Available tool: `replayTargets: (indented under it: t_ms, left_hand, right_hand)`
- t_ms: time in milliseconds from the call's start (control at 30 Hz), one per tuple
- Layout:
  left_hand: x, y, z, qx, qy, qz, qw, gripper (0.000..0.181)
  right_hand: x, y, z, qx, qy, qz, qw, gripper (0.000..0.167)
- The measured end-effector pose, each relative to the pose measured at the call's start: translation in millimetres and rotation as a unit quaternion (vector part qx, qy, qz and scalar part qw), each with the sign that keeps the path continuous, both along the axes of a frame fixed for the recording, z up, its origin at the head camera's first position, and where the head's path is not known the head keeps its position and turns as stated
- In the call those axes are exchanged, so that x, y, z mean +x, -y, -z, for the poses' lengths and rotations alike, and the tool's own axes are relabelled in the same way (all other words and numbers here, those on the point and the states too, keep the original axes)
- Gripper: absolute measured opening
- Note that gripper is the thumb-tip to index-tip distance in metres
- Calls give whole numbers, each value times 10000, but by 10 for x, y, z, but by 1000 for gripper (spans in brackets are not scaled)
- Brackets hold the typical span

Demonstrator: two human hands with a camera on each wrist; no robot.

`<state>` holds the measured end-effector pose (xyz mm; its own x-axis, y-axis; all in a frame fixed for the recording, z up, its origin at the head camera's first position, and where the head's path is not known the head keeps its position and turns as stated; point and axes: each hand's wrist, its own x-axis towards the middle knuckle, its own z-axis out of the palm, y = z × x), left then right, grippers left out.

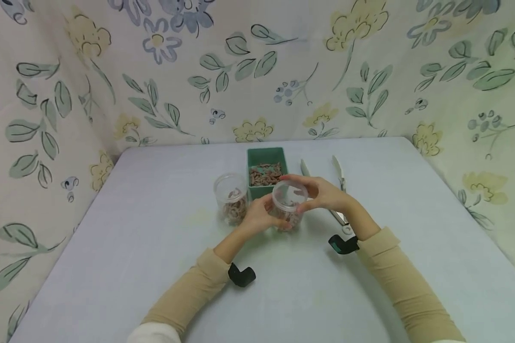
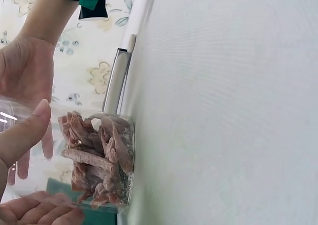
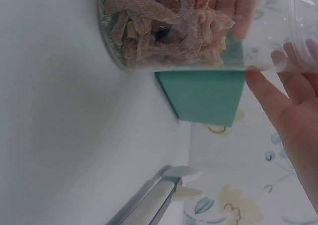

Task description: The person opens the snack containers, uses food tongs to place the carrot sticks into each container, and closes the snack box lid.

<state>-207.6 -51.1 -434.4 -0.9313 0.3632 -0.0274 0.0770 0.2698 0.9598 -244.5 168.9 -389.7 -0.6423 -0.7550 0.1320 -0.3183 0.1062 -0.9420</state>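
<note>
A clear plastic jar [image 1: 289,209] with dry, brownish strip-like pieces inside stands upright on the table. My left hand [image 1: 259,216] grips its body from the left, with the thumb [image 2: 30,133] across the near side. From the right, my right hand [image 1: 328,194] holds the jar's top, its thumb and index finger on opposite sides of the rim. Whether a separate lid sits there, I cannot tell. Just behind the jar is a green box [image 1: 267,155] containing more such pieces. A second clear jar [image 1: 231,205], also partly filled, stands left of my left hand.
Metal tongs [image 1: 339,171] lie spread on the table to the right of the green box, partly under my right hand and forearm. The white table [image 1: 163,228] meets a floral curtain [image 1: 223,71] at its back edge.
</note>
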Motion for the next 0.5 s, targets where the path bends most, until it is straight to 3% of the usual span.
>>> replayTargets:
  t_ms: [167,300,400,500]
  left_hand:
    - [65,-19,-3,-564,-458,-199,9972,87]
    - [156,58,-84,-1133,-374,-163,9927,106]
    - [267,156,-148,-1580,-282,-94,9870,106]
    - [413,276,-195,-1854,-394,74,9818,100]
  right_hand:
    - [46,-137,73,89,-1,328,9994,71]
    - [118,-276,100,181,-366,857,9955,61]
    - [176,-388,109,161,-568,1112,9920,58]
    - [247,-517,106,304,-736,1496,9855,55]
